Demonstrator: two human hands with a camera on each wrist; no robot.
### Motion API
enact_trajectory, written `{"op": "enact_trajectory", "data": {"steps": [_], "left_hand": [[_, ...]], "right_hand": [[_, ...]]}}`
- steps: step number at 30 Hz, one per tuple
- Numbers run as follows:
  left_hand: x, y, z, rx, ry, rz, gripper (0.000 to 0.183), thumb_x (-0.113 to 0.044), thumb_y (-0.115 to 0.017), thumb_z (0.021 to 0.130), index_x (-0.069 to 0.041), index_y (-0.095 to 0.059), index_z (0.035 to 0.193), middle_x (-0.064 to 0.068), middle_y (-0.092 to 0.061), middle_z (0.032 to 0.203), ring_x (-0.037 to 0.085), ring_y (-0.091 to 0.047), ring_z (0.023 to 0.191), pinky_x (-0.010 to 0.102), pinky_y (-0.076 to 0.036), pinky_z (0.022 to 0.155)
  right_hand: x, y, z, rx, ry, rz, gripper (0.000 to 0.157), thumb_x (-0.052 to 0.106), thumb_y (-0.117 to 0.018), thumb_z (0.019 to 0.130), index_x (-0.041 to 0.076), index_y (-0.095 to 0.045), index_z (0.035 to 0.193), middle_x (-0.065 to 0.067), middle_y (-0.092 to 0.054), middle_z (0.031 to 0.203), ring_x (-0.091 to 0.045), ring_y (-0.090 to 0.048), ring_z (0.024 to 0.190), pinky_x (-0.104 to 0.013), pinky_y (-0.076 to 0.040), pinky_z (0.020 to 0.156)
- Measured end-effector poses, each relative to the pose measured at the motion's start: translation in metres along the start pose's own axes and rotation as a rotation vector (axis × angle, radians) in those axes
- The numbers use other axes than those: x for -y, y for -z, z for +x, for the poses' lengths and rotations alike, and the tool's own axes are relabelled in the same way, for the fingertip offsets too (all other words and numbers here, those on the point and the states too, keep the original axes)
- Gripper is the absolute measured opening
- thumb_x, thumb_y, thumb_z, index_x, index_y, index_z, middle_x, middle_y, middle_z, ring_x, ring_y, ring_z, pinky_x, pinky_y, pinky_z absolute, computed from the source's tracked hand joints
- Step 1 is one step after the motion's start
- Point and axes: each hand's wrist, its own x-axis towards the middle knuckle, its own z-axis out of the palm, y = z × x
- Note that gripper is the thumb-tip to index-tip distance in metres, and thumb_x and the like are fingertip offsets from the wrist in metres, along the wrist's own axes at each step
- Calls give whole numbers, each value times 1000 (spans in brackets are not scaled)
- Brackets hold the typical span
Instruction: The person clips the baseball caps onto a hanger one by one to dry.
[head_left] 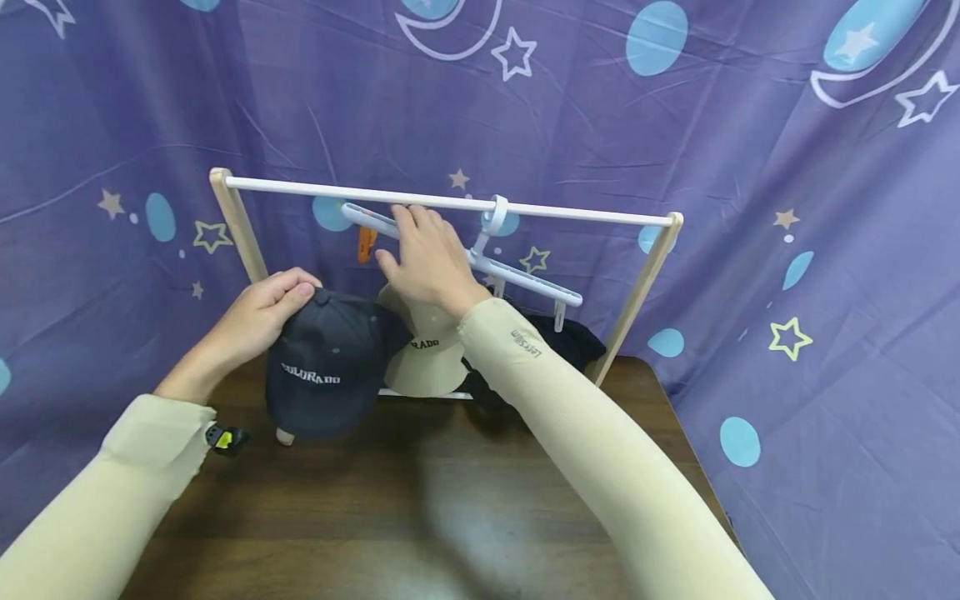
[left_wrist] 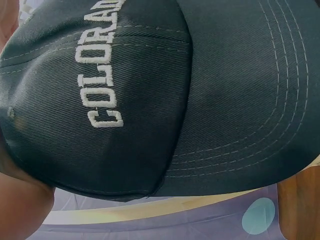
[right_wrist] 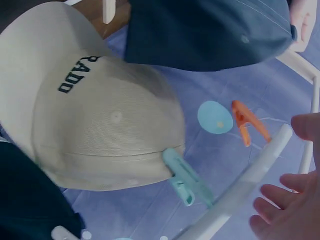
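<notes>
At the left of the head view, my left hand [head_left: 262,312] pinches the top of a dark navy cap [head_left: 322,354] with white COLORADO lettering. The cap's front and brim fill most of the left wrist view. My right hand [head_left: 431,258] is at the left arm of a light clip hanger [head_left: 525,279], its fingers spread and loosely bent. An orange clip [right_wrist: 250,122] near that arm's end holds nothing. From a teal clip [right_wrist: 187,172] on the same hanger hangs a beige cap [right_wrist: 115,130], partly hidden by the right hand and the navy cap in the head view.
The hanger hooks over the white rod [head_left: 592,214] of a wooden-sided rack [head_left: 637,296]. Black headwear [head_left: 573,342] hangs at its right, half covered by my sleeve. The rack stands on a brown wooden table [head_left: 360,517] before a purple patterned curtain [head_left: 750,167].
</notes>
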Motion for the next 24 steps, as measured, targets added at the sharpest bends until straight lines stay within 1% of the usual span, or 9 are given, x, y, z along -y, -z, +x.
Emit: {"op": "enact_trajectory", "data": {"steps": [3, 6, 9, 12, 15, 21, 24], "left_hand": [[2, -1, 1, 7, 8, -13, 28, -20, -48, 114, -6, -71, 121, 12, -63, 109, 8, -52, 93, 27, -38, 81], [4, -2, 3, 13, 13, -30, 28, -20, -48, 114, -5, -70, 121, 12, -63, 110, 8, -53, 94, 27, -38, 82], [5, -4, 5, 19, 13, -40, 28, -20, -48, 114, -5, -70, 120, 11, -63, 112, 7, -53, 96, 25, -39, 83], [5, -4, 5, 26, 12, -46, 28, -21, -48, 114, -5, -71, 119, 11, -64, 113, 7, -54, 97, 25, -39, 84], [5, -4, 4, 32, 17, -43, 29, -22, -48, 114, -6, -71, 119, 11, -64, 113, 7, -55, 97, 25, -39, 84], [3, -4, 4, 40, 33, -67, 30, -26, -48, 114, -7, -71, 119, 7, -65, 112, 9, -56, 98, 25, -40, 84], [4, -5, 5, 48, 43, -95, 29, -26, -49, 114, -8, -71, 119, 4, -65, 111, 9, -57, 98, 23, -41, 84]], "right_hand": [[4, 2, 9, 63, -28, -4, 69, 50, -54, 107, 9, -39, 160, -7, -52, 153, -25, -52, 136, -39, -39, 117], [7, 3, 16, 108, -62, 0, 65, 54, -54, 106, 11, -45, 155, -7, -56, 145, -26, -56, 130, -40, -44, 112], [7, 4, 22, 149, -115, 11, 61, 55, -53, 106, 13, -49, 149, -7, -58, 142, -27, -57, 129, -41, -44, 111], [7, 6, 26, 164, -155, 7, 57, 57, -51, 107, 15, -53, 144, -6, -60, 138, -26, -57, 127, -42, -45, 109], [9, 7, 28, 169, -163, -4, 56, 58, -50, 106, 16, -55, 142, -5, -62, 135, -26, -57, 124, -42, -45, 106], [12, 4, 30, 173, -153, -35, 63, 60, -49, 106, 17, -51, 151, -4, -58, 147, -27, -53, 131, -43, -43, 106], [13, 2, 31, 161, -157, -51, 63, 62, -50, 105, 19, -51, 151, -2, -59, 145, -27, -53, 130, -43, -43, 105]]}}
